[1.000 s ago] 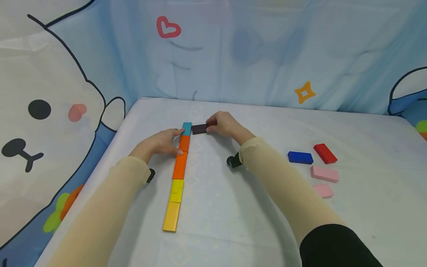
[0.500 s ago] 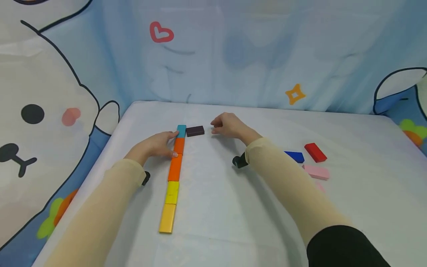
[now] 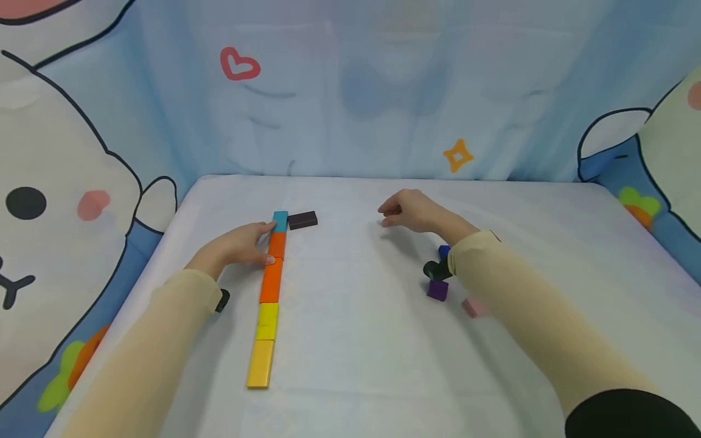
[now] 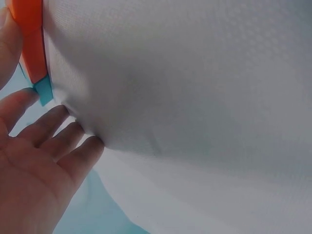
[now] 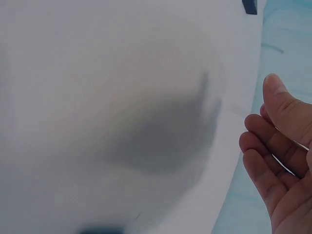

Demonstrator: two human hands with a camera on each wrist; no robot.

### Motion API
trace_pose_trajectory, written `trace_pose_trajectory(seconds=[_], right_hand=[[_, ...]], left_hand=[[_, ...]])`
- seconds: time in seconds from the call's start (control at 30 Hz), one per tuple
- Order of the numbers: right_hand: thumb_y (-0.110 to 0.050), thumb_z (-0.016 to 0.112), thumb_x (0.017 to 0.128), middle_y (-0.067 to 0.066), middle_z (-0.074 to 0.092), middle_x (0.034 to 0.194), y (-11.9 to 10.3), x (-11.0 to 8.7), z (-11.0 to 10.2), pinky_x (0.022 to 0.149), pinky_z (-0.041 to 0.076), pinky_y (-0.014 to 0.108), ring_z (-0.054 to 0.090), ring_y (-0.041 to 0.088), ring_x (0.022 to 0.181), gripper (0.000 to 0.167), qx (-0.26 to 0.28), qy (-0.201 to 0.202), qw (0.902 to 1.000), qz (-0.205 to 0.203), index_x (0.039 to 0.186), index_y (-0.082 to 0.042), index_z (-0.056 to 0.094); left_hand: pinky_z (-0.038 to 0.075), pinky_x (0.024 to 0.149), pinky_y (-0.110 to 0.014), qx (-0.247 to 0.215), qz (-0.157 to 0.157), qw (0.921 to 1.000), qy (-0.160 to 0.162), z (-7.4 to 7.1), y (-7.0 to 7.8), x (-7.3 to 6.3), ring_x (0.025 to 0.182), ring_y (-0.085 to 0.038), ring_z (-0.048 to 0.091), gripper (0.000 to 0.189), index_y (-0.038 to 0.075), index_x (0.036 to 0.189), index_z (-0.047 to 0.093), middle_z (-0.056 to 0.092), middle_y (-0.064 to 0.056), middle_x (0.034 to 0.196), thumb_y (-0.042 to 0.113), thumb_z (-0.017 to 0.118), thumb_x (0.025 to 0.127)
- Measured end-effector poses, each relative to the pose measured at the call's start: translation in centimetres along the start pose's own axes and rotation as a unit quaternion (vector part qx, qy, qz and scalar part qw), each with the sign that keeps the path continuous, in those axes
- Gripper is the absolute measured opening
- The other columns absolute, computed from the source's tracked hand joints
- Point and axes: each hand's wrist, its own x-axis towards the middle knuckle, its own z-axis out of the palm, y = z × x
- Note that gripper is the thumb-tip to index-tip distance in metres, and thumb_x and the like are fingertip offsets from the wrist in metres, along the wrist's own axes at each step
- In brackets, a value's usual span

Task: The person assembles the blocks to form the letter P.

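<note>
A straight row of blocks runs along the table's left side: a teal block (image 3: pixel 280 220) at the far end, two orange blocks (image 3: pixel 271 281), a yellow block (image 3: pixel 267 321) and a golden-yellow block (image 3: pixel 260 364) nearest. My left hand (image 3: pixel 238 246) rests at the row's left, index fingertip at the teal block and thumb on the orange ones. In the left wrist view its fingers are loosely extended beside the teal block (image 4: pixel 44 90). A dark brown block (image 3: pixel 302 220) lies crosswise, right at the teal block's right side. My right hand (image 3: pixel 416 212) hangs above the table, fingers relaxed, holding nothing.
Under and beside the right forearm lie a purple block (image 3: pixel 437 290), a partly hidden blue block (image 3: pixel 444 250) and a pink block (image 3: pixel 474 307). A printed blue curtain (image 3: pixel 339 121) hangs behind the table's far edge.
My right hand has let go of the dark brown block and moved right, its forearm now covering some loose blocks. The left hand has stayed at the row while the view has shifted.
</note>
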Motion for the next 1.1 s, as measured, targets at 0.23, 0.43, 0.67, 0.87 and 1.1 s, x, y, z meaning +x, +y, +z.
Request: trace_pose_trajectory(seconds=[0.23, 0.43, 0.67, 0.87, 1.1], right_hand=[[-0.016, 0.069, 0.098, 0.018, 0.072, 0.124, 3.4, -4.3, -0.3, 0.098, 0.057, 0.047, 0.069, 0.029, 0.11, 0.038, -0.001, 0.016, 0.9999, 0.002, 0.132, 0.0, 0.067], [-0.017, 0.067, 0.099, 0.019, 0.071, 0.126, 6.2, -7.7, -0.1, 0.104, 0.053, 0.053, 0.066, 0.035, 0.117, 0.036, -0.001, 0.024, 0.9996, 0.013, 0.132, 0.0, 0.067], [-0.018, 0.067, 0.099, 0.023, 0.068, 0.132, 8.6, -10.6, -0.3, 0.103, 0.053, 0.055, 0.064, 0.04, 0.121, 0.039, -0.002, 0.036, 0.999, 0.025, 0.132, 0.003, 0.065], [-0.016, 0.069, 0.097, 0.024, 0.068, 0.129, 9.6, -12.1, -0.1, 0.097, 0.057, 0.052, 0.066, 0.035, 0.111, 0.038, -0.004, 0.037, 0.9984, 0.042, 0.131, 0.002, 0.066], [-0.016, 0.069, 0.097, 0.027, 0.066, 0.128, 10.4, -13.2, -0.1, 0.099, 0.055, 0.056, 0.064, 0.039, 0.112, 0.039, -0.006, 0.045, 0.9971, 0.061, 0.132, 0.002, 0.066]], left_hand=[[0.022, 0.126, -0.06, -0.003, 0.002, 1.0, -0.006, -0.1, 0.0, -0.4, 0.156, -0.044, 0.018, 0.088, 0.013, 0.165, 0.016, 0.018, -0.023, 0.17, 0.027, 0.071, 0.097], [0.022, 0.125, -0.061, -0.004, 0.005, 0.9999, -0.01, 0.0, 0.1, -0.5, 0.156, -0.044, 0.019, 0.089, 0.012, 0.165, 0.016, 0.018, -0.024, 0.169, 0.028, 0.071, 0.097], [0.023, 0.125, -0.061, -0.01, 0.003, 0.9999, -0.01, 0.0, 0.2, -0.7, 0.156, -0.045, 0.018, 0.089, 0.013, 0.165, 0.015, 0.017, -0.024, 0.169, 0.027, 0.071, 0.097], [0.024, 0.124, -0.062, -0.004, 0.0, 0.9999, -0.01, 0.0, 0.2, -0.9, 0.155, -0.045, 0.019, 0.089, 0.013, 0.165, 0.015, 0.018, -0.025, 0.169, 0.028, 0.071, 0.097], [0.023, 0.125, -0.062, -0.005, 0.003, 0.9999, -0.009, 0.0, 0.3, -0.9, 0.155, -0.045, 0.019, 0.089, 0.013, 0.165, 0.016, 0.018, -0.024, 0.169, 0.027, 0.071, 0.097]])
